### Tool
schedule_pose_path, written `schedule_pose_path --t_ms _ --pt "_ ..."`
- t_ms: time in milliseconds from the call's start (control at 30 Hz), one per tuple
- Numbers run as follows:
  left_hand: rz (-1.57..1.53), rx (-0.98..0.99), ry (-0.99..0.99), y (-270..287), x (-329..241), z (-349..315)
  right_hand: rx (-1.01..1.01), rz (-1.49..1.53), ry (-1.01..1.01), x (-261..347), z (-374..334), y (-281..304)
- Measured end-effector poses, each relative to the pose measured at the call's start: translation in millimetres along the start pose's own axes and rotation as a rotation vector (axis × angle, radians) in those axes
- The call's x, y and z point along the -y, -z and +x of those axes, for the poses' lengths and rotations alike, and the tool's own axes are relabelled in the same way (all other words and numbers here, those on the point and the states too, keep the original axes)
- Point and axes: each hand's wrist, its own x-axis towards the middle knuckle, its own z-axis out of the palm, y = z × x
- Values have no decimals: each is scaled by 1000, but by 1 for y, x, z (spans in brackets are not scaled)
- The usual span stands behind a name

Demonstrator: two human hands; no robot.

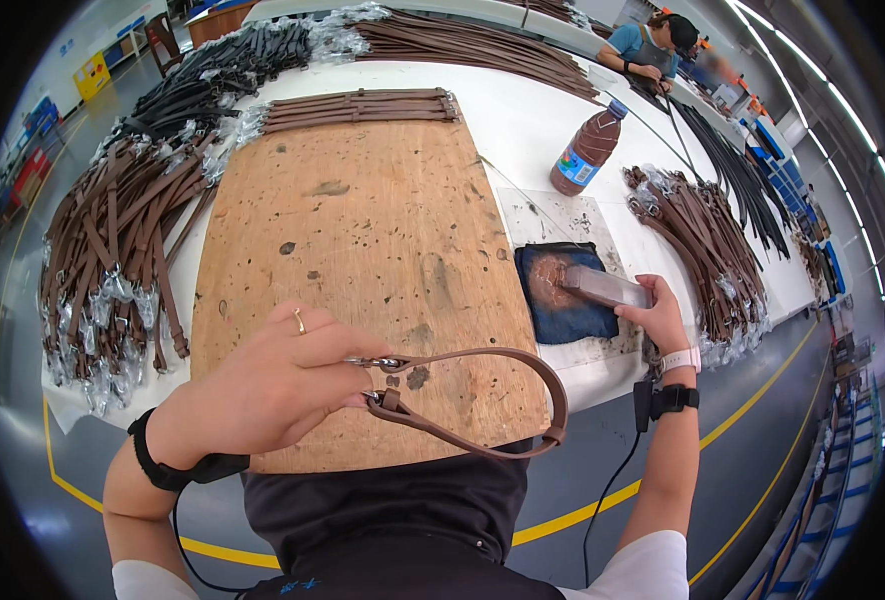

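Over the near part of a wooden board [363, 230], my left hand [278, 385] pinches a brown leather strap [560, 395] by its metal hardware. The strap is bent into a loop that stretches to the right. My right hand [658, 312] grips the near end of a clear, block-shaped container [608, 286]. Its far end rests on a folded dark blue cloth [575, 322], beside a brown stain. I cannot make out exactly what the container holds.
A bottle of brown liquid [590, 148] stands beyond the cloth. Brown strap piles lie left [128, 240] and right [703, 250]; a neat bundle [358, 108] lies at the board's far edge. Black straps [218, 75] are heaped farther back. A co-worker [651, 50] works at the far right.
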Motion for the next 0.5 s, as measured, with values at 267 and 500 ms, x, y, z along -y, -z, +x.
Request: schedule_pose_path --t_ms 267,500 --pt "-19 9 -13 3 0 5 -119 386 -94 15 -29 -6" --pt "-33 40 -69 4 -1 7 -180 1076 95 63 -56 -2"
